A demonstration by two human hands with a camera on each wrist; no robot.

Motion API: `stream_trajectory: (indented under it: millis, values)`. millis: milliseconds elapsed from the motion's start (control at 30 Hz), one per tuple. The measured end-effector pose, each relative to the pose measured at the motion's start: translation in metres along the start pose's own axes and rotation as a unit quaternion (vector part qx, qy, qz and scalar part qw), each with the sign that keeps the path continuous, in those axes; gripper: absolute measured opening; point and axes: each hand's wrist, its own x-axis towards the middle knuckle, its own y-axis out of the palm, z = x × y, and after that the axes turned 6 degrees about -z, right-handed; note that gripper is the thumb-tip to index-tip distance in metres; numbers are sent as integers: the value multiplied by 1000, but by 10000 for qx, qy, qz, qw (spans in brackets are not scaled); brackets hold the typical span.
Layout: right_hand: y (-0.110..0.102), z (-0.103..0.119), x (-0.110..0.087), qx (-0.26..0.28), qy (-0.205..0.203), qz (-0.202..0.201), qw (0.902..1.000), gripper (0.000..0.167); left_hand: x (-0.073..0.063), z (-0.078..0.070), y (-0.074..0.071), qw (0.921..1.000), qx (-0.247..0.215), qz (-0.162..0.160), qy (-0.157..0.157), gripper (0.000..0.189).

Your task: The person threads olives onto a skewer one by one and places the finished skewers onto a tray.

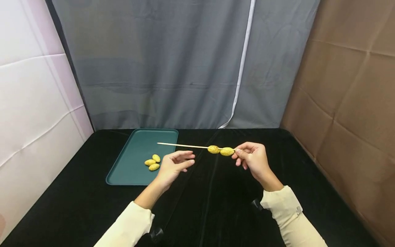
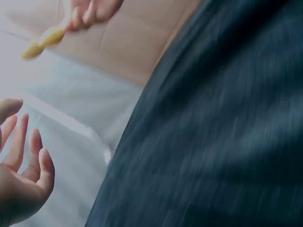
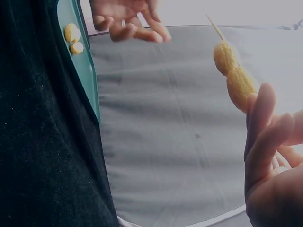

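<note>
Pale sleeves [image 1: 129, 224] lead to L hand [image 1: 172, 167], fingers loosely spread, & R hand [image 1: 255, 160] pinching a skewer [image 1: 182, 145] w/ 2 yellow ovals [image 1: 227, 151] midair, threading apparently underway, next prob needing L hand to fetch 1 of 3 loose ovals [image 1: 150, 162] on green tray [image 1: 129, 173].

Head view forward-down, wrist views closer

Grey Curtain [image 1: 154, 68] Hung Behind Black Surface [image 1: 200, 209]

A white strip [image 1: 243, 58] ran down the curtain, bending near the bottom. A pale, creased sheet [image 1: 37, 96] with a pinkish band stood at left; a brown, creased sheet [image 1: 351, 113] stood at right. Dark velvety cloth covered the surface. Strong light washed out the left wrist view's upper left corner.
</note>
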Motion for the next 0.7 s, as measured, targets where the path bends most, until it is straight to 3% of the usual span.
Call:
stream_trajectory:
  millis: [167, 300, 400, 600, 667, 700]
  values:
    - [3, -2, 3, 96, 164, -28, 9998, 6, 12, -7, -57, 9913, 1255, -392, 49, 32]
    - [2, -2, 4, 85, 201, -67, 9997, 8, 22, -13, -93, 9693, 2445, -248, 32, 28]
    - [0, -1, 5, 77, 297, -100, 9995, 6, 23, -11, -110, 9445, 3281, -167, 91, 26]
    - [-9, -5, 5, -5, 606, -199, 9980, 7, 14, 4, -120, 8772, 4799, -85, -91, 34]
    - [-12, -7, 4, -7, 643, -167, 9978, 7, 12, 9, -118, 8625, 5057, -109, -155, 35]
    - [-13, -8, 4, 0, 653, -141, 9978, 7, 11, 12, -117, 8597, 5105, -119, -128, 36]
